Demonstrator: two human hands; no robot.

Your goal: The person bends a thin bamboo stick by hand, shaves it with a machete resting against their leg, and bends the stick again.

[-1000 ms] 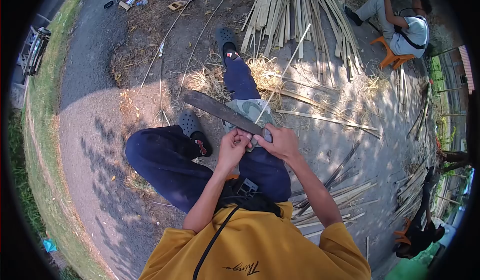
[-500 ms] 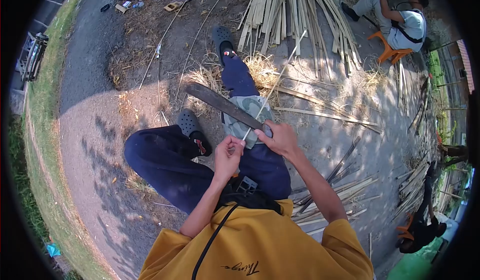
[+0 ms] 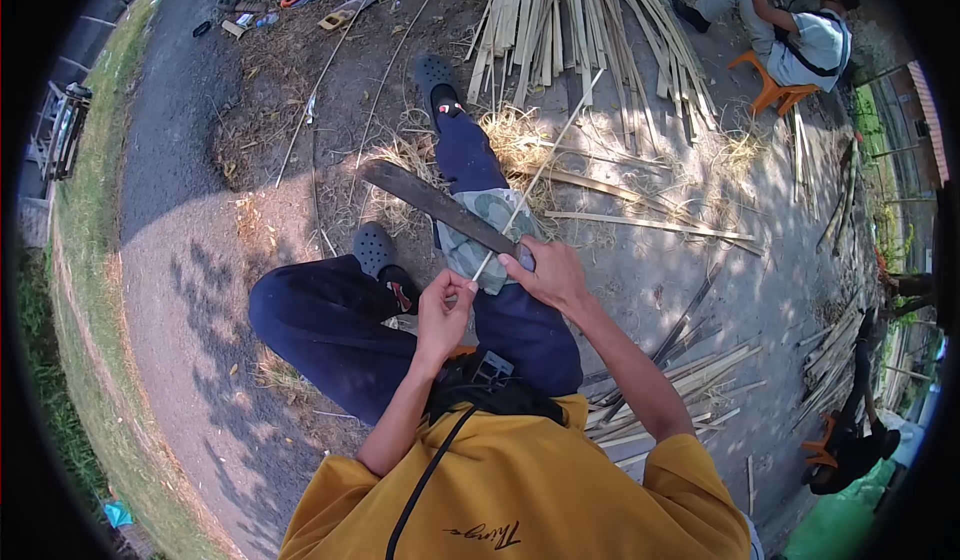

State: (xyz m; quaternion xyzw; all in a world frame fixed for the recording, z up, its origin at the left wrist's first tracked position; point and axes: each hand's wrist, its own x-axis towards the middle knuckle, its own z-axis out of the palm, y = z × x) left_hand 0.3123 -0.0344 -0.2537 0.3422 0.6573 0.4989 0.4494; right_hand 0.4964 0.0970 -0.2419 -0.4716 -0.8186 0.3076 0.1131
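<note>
My left hand [image 3: 442,318] is closed in a pinch on the near end of a thin pale bamboo strip [image 3: 545,165], which slants up and away to the right. In my right hand [image 3: 550,278] is the handle end of a long, dark-bladed machete [image 3: 428,200], its blade pointing up to the left. The strip passes at the blade near my right thumb. Under both lies a camouflage-patterned cloth [image 3: 462,257] spread over my right leg. My right fingers wrap round the handle, most of which they hide.
Many split bamboo strips [image 3: 560,20] lie fanned out ahead, with curly shavings [image 3: 515,140] near my foot. Saws [image 3: 365,2] rest at the upper left. More strips [image 3: 690,385] lie to my right. Another person [image 3: 810,45] sits on an orange stool [image 3: 765,88].
My left hand has moved slightly left, drawing the strip a little toward me. The machete stays in my right hand, shifted slightly left. The whole view has shifted a little.
</note>
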